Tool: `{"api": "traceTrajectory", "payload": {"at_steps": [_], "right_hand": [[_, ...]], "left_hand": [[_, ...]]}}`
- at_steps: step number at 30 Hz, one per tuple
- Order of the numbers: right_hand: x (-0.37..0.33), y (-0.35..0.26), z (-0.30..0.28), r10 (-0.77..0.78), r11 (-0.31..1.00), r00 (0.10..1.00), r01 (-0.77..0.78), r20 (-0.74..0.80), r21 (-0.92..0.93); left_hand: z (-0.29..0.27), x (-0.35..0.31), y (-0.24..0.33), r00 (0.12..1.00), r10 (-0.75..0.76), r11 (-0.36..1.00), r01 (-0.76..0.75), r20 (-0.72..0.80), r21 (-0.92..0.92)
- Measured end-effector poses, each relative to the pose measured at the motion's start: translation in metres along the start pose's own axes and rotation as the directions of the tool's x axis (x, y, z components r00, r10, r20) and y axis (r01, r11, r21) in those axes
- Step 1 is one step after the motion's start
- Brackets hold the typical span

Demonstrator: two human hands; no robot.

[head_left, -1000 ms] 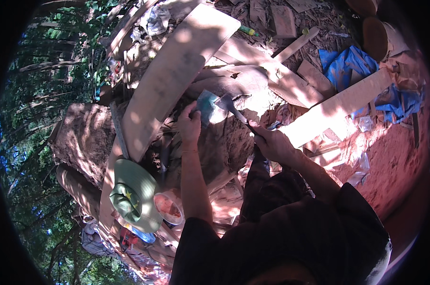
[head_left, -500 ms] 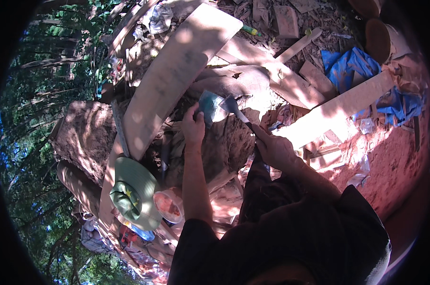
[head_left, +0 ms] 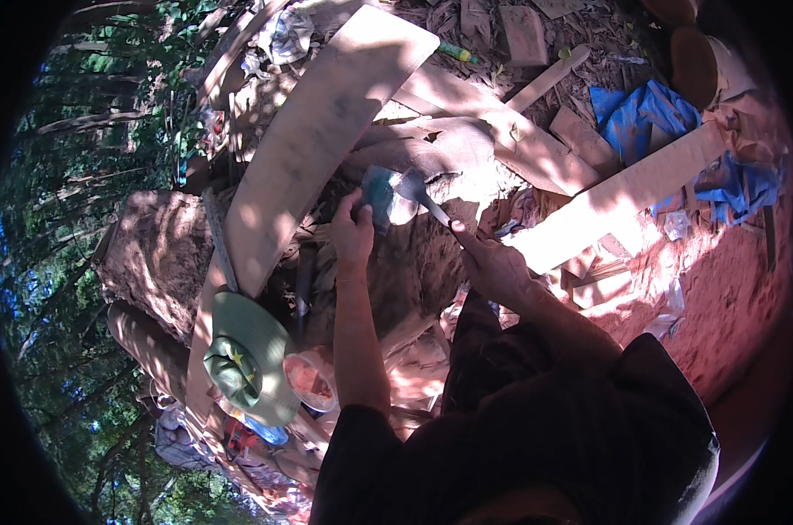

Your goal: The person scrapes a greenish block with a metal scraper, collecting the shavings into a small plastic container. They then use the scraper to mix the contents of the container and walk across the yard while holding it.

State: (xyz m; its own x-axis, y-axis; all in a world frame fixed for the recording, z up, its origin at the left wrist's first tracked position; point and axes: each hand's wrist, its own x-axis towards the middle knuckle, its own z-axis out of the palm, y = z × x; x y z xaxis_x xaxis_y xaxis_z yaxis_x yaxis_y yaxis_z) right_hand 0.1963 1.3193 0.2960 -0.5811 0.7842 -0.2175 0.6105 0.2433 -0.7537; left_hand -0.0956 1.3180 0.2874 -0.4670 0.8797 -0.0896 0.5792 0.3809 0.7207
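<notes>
The long wooden board (head_left: 313, 162), the largest piece here, slants from eleven o'clock toward the middle; like the hat, it lies on the ground scene as it lay half a second ago. At two o'clock there is crumpled blue sheeting (head_left: 646, 127). The green wide-brimmed hat (head_left: 270, 367), with a yellow star, is at eight o'clock. Just beside it, at seven o'clock, stands a round tub (head_left: 311, 381), which has something reddish inside (I cannot tell what it is).

The right hand (head_left: 494, 269), at three o'clock of the centre, is closed around the handle of a flat-bladed scraper (head_left: 411, 186), its forearm coming from five o'clock. Compared with half a second ago, the blade has moved slightly toward nine o'clock, over the sheet's right part; whether it presses there, I cannot tell.

The left hand (head_left: 353, 234), at ten o'clock, is nearly closed, with thumb and fingers pinching the edge of a small blue-green sheet (head_left: 378, 191), as before. This sheet is near twelve o'clock, between both hands, tilted.
</notes>
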Motion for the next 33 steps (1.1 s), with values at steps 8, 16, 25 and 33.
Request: {"api": "traceTrajectory", "payload": {"at_steps": [8,16,25,33], "right_hand": [[0.006,-0.003,0.006,-0.001,0.997,1.0,0.002,-0.011,0.071],[0.013,-0.011,0.002,-0.036,0.996,0.999,0.038,0.02,-0.085],[0.028,-0.018,0.002,-0.19,0.982,0.963,0.184,-0.188,-0.051],[0.034,-0.013,0.004,-0.28,0.952,0.923,0.23,-0.265,-0.204]], "left_hand": [[0.005,-0.005,0.001,0.997,0.06,0.997,-0.056,-0.054,0.06],[0.006,-0.008,0.006,0.998,0.02,0.996,-0.015,-0.061,0.091],[0.01,-0.008,-0.001,0.994,0.059,0.998,-0.055,-0.089,0.043],[0.009,-0.008,0.004,0.995,0.039,0.995,-0.031,-0.089,0.09]]}}
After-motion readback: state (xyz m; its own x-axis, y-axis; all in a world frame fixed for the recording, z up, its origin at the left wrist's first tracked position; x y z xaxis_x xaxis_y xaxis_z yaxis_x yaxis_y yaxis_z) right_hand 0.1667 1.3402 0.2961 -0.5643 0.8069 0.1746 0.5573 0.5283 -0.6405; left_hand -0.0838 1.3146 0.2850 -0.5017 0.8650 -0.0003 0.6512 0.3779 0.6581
